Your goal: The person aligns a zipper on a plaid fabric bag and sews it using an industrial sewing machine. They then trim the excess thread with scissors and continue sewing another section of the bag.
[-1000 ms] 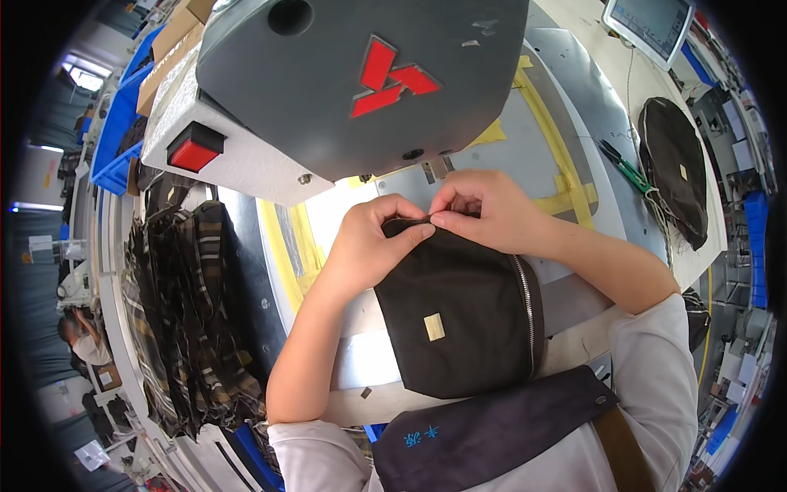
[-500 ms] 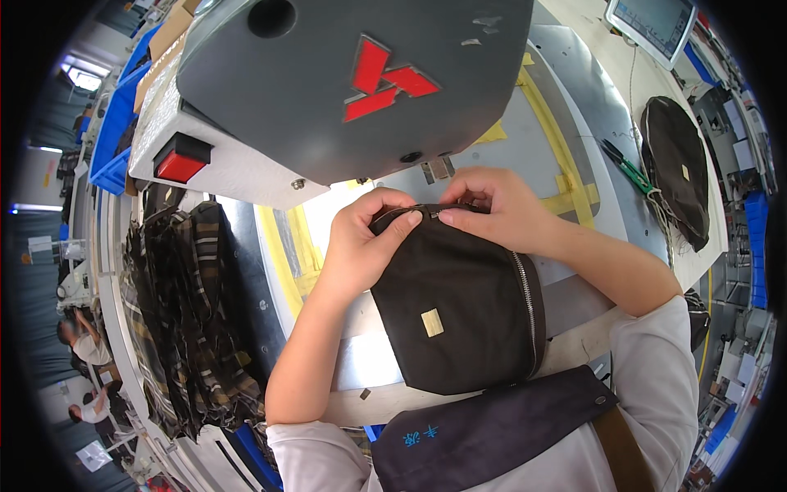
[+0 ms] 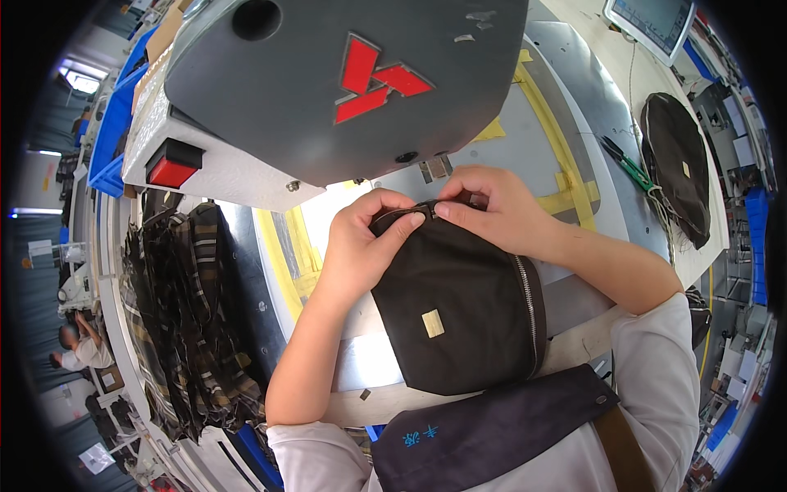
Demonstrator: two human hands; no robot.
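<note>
A dark brown fabric bag piece [image 3: 455, 312] with a metal zip along its right side and a small pale patch lies below the grey machine head [image 3: 352, 98]. My left hand [image 3: 377, 230] pinches its top edge from the left, thumb on top. My right hand [image 3: 475, 213] grips the same edge just to the right, thumb beside a small dark piece on the zip end, too small to make out. The edge is just below a metal fitting [image 3: 434, 170] over a taped plate [image 3: 574, 197].
Plaid fabric strips [image 3: 184, 312] are piled at left, below blue bins [image 3: 111, 172]. At right are green-handled snips [image 3: 631, 168], another dark bag piece [image 3: 676, 168] and a screen [image 3: 652, 25]. A co-worker [image 3: 86, 344] works in the left background.
Both my hands and the bag's top edge have moved slightly up, toward the machine, over the last second. The grip stays pinched, with small shifts of the thumbs along the edge.
</note>
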